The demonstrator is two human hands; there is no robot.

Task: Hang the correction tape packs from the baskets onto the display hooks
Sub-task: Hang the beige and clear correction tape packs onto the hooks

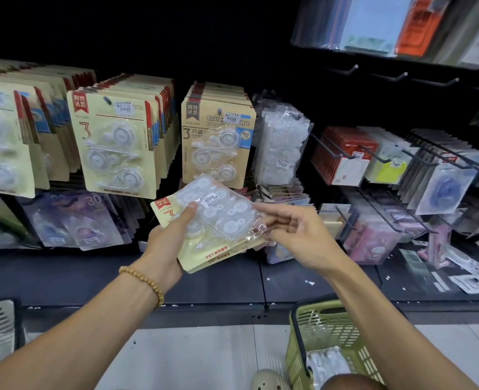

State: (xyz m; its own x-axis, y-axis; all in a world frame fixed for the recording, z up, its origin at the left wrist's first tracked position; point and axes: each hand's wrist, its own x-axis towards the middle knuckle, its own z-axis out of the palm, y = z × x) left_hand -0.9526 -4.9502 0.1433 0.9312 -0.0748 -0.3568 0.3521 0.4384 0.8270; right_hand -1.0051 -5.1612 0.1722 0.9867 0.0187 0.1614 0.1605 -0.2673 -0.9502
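While the left hand (167, 243) grips stacked packs (204, 220), the right hand (294, 235) pinches the clear top pack's (227, 212) edge.

Both hands raised: left (168, 237) gripping, right (294, 230) pinching

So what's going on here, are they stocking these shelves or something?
Yes, a person is restocking. Their left hand holds a small stack of correction tape packs, and the right hand pinches the clear pack on top at its right edge. Full rows of similar packs already hang on the display hooks behind. A green basket with more clear packs sits on the floor by the right arm.
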